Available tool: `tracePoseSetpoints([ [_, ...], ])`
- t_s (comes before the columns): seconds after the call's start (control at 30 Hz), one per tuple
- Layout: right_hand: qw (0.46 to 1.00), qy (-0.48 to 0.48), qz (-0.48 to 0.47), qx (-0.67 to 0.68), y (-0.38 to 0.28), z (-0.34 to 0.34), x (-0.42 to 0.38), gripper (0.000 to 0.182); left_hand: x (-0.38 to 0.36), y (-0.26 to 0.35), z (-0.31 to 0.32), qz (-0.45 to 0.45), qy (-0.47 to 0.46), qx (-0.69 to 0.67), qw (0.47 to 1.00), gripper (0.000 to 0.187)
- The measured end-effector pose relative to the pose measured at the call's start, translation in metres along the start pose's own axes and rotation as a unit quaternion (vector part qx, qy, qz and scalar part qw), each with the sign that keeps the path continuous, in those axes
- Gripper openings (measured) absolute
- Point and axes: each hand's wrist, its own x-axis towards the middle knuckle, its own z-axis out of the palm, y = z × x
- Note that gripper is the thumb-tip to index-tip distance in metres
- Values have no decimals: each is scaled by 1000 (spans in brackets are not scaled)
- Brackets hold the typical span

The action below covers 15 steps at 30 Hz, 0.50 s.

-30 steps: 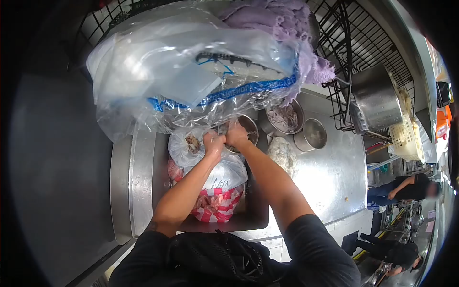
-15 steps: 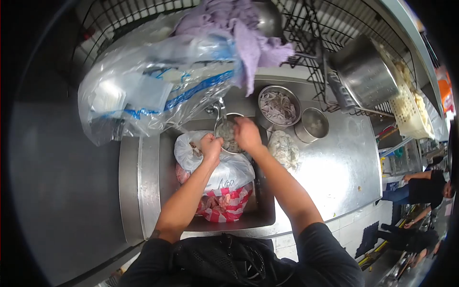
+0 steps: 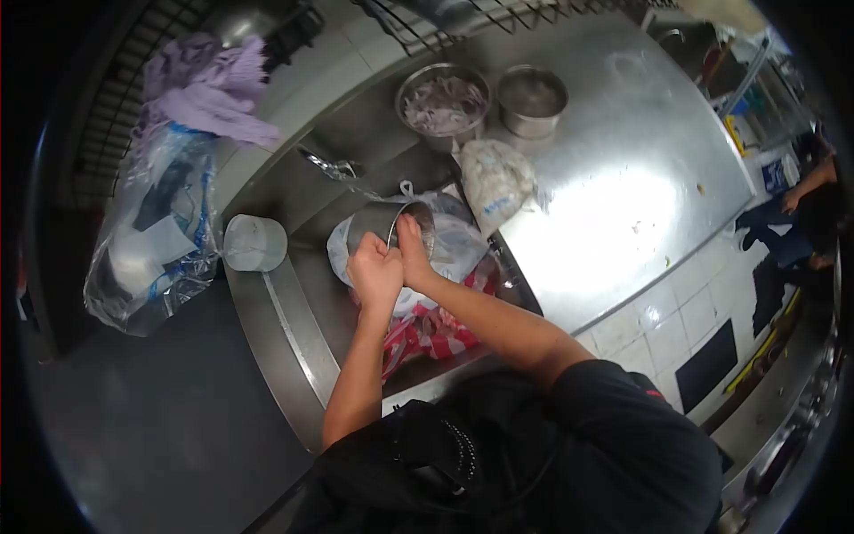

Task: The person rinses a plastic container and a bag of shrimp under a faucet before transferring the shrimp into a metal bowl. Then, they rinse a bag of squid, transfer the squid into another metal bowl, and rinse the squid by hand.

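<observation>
Sink (image 3: 310, 292) below; pot (image 3: 368, 221) tilted in left fingers (image 3: 381, 248), right fingers (image 3: 409, 233) at opening (image 3: 425, 226)

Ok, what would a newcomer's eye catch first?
Most likely the tipped metal pot, held by the left hand with the right hand at its mouth, over a white bag in the sink. Next, the glare on the steel counter at right and the purple cloth at upper left.

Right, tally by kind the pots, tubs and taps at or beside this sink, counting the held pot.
Pots: 3 (held pot, pot of pale strips, small pot)
Tubs: 1 (tub)
Taps: 1 (tap)
Total: 5
</observation>
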Motion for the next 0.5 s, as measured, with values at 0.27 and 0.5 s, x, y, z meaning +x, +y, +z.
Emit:
tracePoseSetpoints([
  [0.27, 970, 202, 68, 119, -20, 15, -32, 41, -22, 48, -6, 123, -73, 66, 988, 17],
  [0.5, 871, 181, 130, 437, -50, 10, -37, 33, -33, 86, -15, 192, -136, 178, 956, 19],
])
